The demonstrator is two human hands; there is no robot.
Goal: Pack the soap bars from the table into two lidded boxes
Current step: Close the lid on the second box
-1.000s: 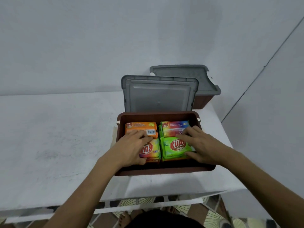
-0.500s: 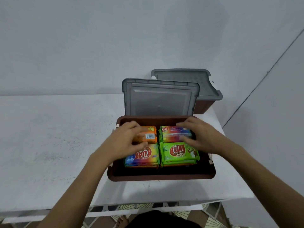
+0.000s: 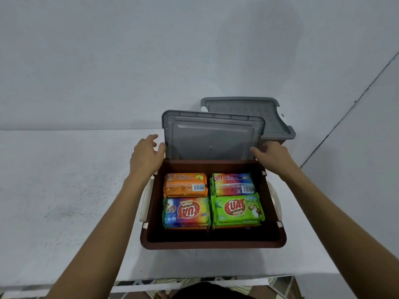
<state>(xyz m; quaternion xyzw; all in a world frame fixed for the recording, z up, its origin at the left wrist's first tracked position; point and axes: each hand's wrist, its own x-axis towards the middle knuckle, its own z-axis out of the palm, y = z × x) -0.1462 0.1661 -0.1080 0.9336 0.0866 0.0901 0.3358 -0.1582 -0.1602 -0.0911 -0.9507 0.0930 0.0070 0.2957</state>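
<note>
Four wrapped soap bars lie flat in two rows inside the brown box, all pushed toward its far wall. An orange bar is at the back left and a rainbow-wrapped bar at the back right. A second rainbow bar is at the front left and a green bar at the front right. The bars touch their neighbours, with a strip of bare box floor on the near side. The box's grey lid stands upright at its far edge, inner face toward the camera. The left hand is at the lid's left edge, with the thumb touching it and the fingers spread loosely, holding nothing. The right hand is at the lid's right edge, thumb on the inner face and fingers curled round behind it. It seems to pinch the lid, though the fingertips are hidden. White latches hang on the box's two sides. Just behind and to the right stands a second box with its grey lid down. Both boxes rest on a white table against a pale wall.
</note>
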